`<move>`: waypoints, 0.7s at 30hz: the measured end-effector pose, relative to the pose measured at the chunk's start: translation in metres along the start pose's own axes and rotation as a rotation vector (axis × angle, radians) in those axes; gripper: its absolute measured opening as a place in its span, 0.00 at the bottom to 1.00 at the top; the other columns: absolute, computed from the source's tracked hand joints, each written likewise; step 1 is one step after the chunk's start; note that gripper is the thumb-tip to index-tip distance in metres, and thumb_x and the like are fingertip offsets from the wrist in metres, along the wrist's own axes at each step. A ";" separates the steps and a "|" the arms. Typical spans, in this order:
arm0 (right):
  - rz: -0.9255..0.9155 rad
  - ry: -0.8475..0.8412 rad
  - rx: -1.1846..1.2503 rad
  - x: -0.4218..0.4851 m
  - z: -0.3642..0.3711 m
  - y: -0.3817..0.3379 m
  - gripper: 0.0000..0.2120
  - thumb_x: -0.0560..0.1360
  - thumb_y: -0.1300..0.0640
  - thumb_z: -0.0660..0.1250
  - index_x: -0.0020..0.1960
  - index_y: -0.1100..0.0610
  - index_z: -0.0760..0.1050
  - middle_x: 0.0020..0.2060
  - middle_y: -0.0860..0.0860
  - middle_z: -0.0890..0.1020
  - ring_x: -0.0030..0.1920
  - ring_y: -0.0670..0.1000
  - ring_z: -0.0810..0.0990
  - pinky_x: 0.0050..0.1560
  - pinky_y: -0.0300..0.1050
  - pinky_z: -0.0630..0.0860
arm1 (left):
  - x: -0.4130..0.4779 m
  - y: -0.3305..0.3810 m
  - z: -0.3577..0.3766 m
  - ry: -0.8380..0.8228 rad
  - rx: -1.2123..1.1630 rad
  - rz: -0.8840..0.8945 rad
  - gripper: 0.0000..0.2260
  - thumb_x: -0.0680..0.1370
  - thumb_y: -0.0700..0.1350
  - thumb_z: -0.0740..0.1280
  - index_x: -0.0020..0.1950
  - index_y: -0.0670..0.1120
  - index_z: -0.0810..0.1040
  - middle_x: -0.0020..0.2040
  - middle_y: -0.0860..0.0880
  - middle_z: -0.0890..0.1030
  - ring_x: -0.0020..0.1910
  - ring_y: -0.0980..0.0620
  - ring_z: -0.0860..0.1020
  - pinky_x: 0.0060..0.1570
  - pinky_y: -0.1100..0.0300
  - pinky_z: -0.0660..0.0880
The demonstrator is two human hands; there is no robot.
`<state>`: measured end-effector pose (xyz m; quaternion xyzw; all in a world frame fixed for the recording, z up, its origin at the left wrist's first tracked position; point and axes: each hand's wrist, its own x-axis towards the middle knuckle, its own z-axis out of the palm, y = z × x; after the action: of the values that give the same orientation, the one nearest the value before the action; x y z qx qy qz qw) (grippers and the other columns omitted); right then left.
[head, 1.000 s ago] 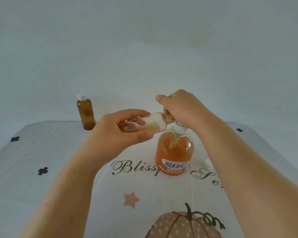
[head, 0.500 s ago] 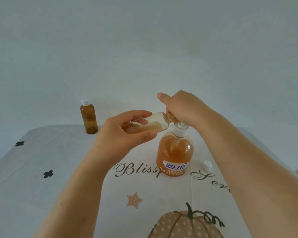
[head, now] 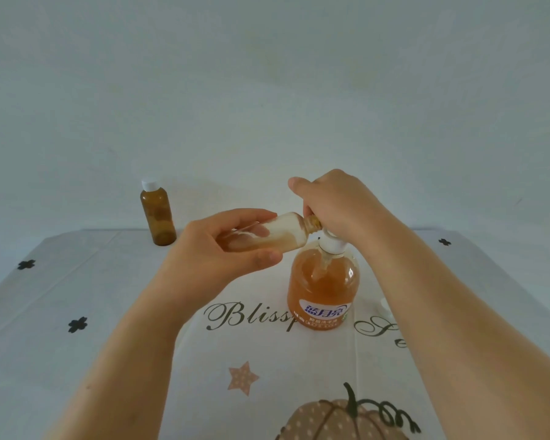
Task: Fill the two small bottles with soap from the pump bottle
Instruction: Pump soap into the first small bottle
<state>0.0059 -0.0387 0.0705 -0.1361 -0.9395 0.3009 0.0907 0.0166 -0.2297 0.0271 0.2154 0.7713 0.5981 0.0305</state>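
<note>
The left hand (head: 223, 252) holds a small clear bottle (head: 277, 233) up in the air. Its fingers lie on top and its thumb is under, wrapped round the bottle's bottom end. The bottle lies almost on its side. Its open mouth points to the right and sits right against the right hand (head: 337, 201), just above the white neck of the pump bottle (head: 323, 290). Pale soapy stuff is smeared inside the small clear bottle, and it looks brown near the neck.

The right hand is curled down over the top of the pump bottle and grips it. The pump head is hidden under the fingers, so I cannot see the spout. The pump bottle stands up straight in the middle of the tablecloth (head: 108, 281). It has lots of orange soap in it and a blue and white label.

1 brown bottle (head: 158, 217) with a white lid stands at the back left, well apart from both hands. A little white cap (head: 384, 304) peeks out from behind the right arm. The tablecloth has a pumpkin (head: 340, 420), a star (head: 242, 377) and curly writing (head: 245, 315) on it.
</note>
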 end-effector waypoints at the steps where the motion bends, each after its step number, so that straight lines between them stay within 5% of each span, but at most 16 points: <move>1: 0.001 0.000 0.008 0.000 0.000 0.001 0.24 0.81 0.41 0.58 0.48 0.60 0.81 0.35 0.52 0.81 0.35 0.53 0.78 0.42 0.48 0.74 | 0.000 0.000 0.000 0.000 -0.005 0.000 0.19 0.61 0.53 0.77 0.51 0.64 0.82 0.47 0.62 0.84 0.47 0.63 0.81 0.51 0.64 0.76; 12: 0.013 0.023 -0.013 -0.003 -0.003 -0.005 0.23 0.81 0.41 0.57 0.48 0.59 0.81 0.40 0.54 0.84 0.37 0.53 0.79 0.43 0.47 0.75 | -0.003 0.003 0.001 0.017 -0.034 0.031 0.20 0.61 0.52 0.77 0.52 0.62 0.82 0.47 0.59 0.84 0.44 0.58 0.83 0.50 0.57 0.80; 21: 0.004 0.027 -0.107 -0.006 -0.011 -0.015 0.28 0.83 0.38 0.53 0.47 0.59 0.81 0.33 0.52 0.82 0.36 0.53 0.80 0.43 0.47 0.74 | -0.006 0.006 0.000 0.033 -0.097 0.046 0.19 0.63 0.49 0.78 0.52 0.60 0.83 0.47 0.56 0.84 0.39 0.58 0.82 0.48 0.59 0.79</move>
<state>0.0116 -0.0463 0.0881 -0.1468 -0.9527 0.2484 0.0955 0.0237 -0.2307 0.0313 0.2213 0.7368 0.6388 0.0142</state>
